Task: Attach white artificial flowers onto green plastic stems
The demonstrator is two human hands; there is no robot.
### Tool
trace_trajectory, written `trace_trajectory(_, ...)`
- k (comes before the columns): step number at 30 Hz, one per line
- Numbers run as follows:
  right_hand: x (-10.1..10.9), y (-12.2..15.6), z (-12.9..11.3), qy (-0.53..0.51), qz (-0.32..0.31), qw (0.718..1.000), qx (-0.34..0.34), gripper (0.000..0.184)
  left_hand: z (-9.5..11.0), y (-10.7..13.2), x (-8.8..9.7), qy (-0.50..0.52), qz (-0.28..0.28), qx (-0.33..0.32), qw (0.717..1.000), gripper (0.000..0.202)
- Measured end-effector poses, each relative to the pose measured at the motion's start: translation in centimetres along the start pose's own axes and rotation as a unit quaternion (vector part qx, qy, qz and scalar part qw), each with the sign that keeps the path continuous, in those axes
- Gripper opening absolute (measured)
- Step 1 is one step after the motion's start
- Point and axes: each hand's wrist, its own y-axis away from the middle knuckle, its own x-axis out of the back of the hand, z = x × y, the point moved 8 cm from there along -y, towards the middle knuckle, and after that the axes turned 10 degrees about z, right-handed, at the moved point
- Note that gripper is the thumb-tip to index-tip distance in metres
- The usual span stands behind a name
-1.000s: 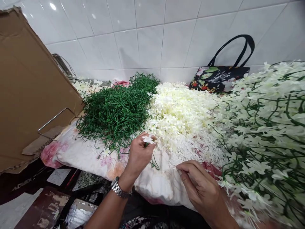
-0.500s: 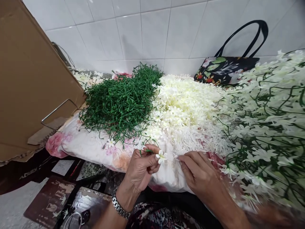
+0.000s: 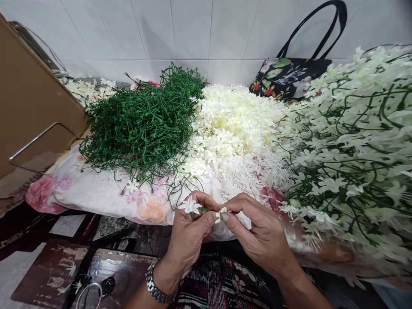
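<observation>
My left hand (image 3: 192, 229), with a metal watch on the wrist, pinches a green plastic stem of an artificial flower. One open white blossom (image 3: 190, 205) of it shows above my left fingers. A second small white blossom (image 3: 220, 214) sits at the left fingertips, and my right hand (image 3: 254, 229) pinches it from the other side, fingertips meeting the left ones. Whatever finer piece lies between the right fingers is hidden. Just beyond my hands lie a heap of cream blossoms (image 3: 230, 120), a scatter of thin white stamen-like pieces (image 3: 249, 174) and a tangle of green stems (image 3: 138, 126).
Finished-looking white flowers on stems (image 3: 350, 159) pile high at the right. A black floral bag (image 3: 286, 77) leans on the tiled wall. At the left stands a cardboard box (image 3: 35, 98) with a wire handle. The flowered cloth (image 3: 106, 193) covers the work surface.
My right hand has moved left to meet my left hand at the small blossom. The head view has shifted, so the surroundings sit higher and further left.
</observation>
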Motion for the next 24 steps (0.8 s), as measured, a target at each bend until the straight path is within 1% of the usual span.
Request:
trace_trajectory(3,0.7,0.3,0.1,0.011,0.034,0.999,0.001,0.01,0.5,0.4,-0.2,-0.029,-0.035,-0.037,0.998,0.022)
trace_trajectory(6,0.8,0.4,0.0,0.035,0.047,0.998,0.009,0.013,0.9,0.9,-0.5,-0.101,-0.061,-0.082,0.99,0.022)
trace_trajectory(8,0.7,0.5,-0.2,0.055,0.05,0.997,0.017,0.015,0.8,1.0,-0.6,-0.153,-0.06,-0.089,0.982,0.019)
trace_trajectory(10,0.6,0.6,-0.3,0.068,0.054,0.996,0.026,0.015,0.7,1.0,-0.5,-0.184,-0.046,-0.095,0.977,0.018)
trace_trajectory(13,0.5,0.7,-0.4,0.068,0.055,0.996,0.027,0.015,0.5,0.9,-0.2,-0.18,-0.034,-0.098,0.978,0.018)
trace_trajectory(17,0.1,1.1,0.4,0.035,0.049,0.998,-0.016,0.016,-0.5,0.9,0.0,-0.147,-0.042,-0.081,0.985,0.021)
trace_trajectory(20,-0.2,1.5,1.0,-0.019,0.05,0.997,-0.053,0.018,-0.8,1.0,0.1,-0.131,-0.043,-0.088,0.987,0.022)
trace_trajectory(24,-0.7,2.0,1.8,-0.102,0.029,0.988,-0.11,0.019,-0.3,1.2,-0.2,-0.117,-0.057,-0.106,0.986,0.023)
